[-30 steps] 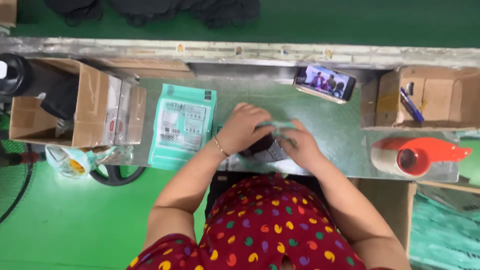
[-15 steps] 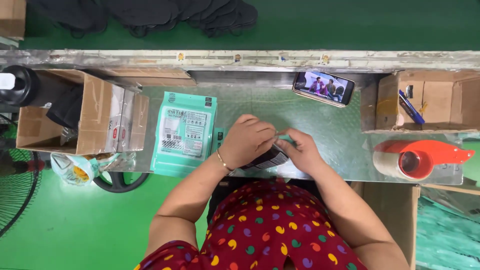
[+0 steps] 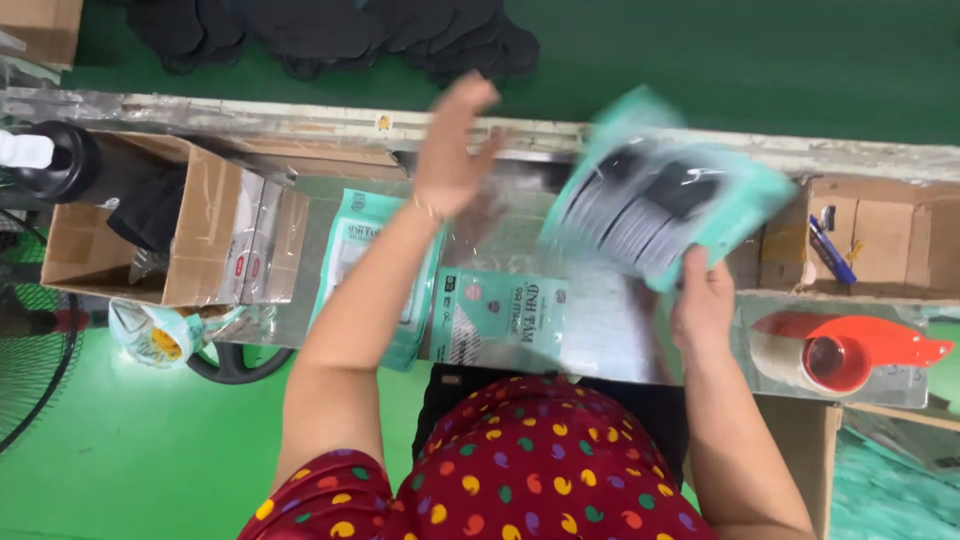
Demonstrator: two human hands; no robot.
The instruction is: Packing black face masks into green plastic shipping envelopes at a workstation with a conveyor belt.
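Observation:
My right hand (image 3: 703, 305) grips the lower edge of a teal plastic packet (image 3: 660, 195) with dark items showing through its clear window, held up and tilted over the metal table (image 3: 610, 330). My left hand (image 3: 452, 150) is raised above the table's far side, fingers spread and holding nothing. Below it an empty teal packet (image 3: 500, 315) lies flat near the table's front edge. A stack of the same teal packets (image 3: 352, 250) lies to the left, partly hidden by my left forearm.
An open cardboard box (image 3: 205, 235) with a black bottle (image 3: 75, 165) beside it stands at the left. Another box (image 3: 880, 240) holding pens sits at the right, with a red tape dispenser (image 3: 850, 355) in front. Black items (image 3: 330, 30) lie on the green belt beyond.
Both hands were together low at the table's front, working on a dark item. Now the right hand has lifted a filled packet up and right, and the left hand has swung up, open.

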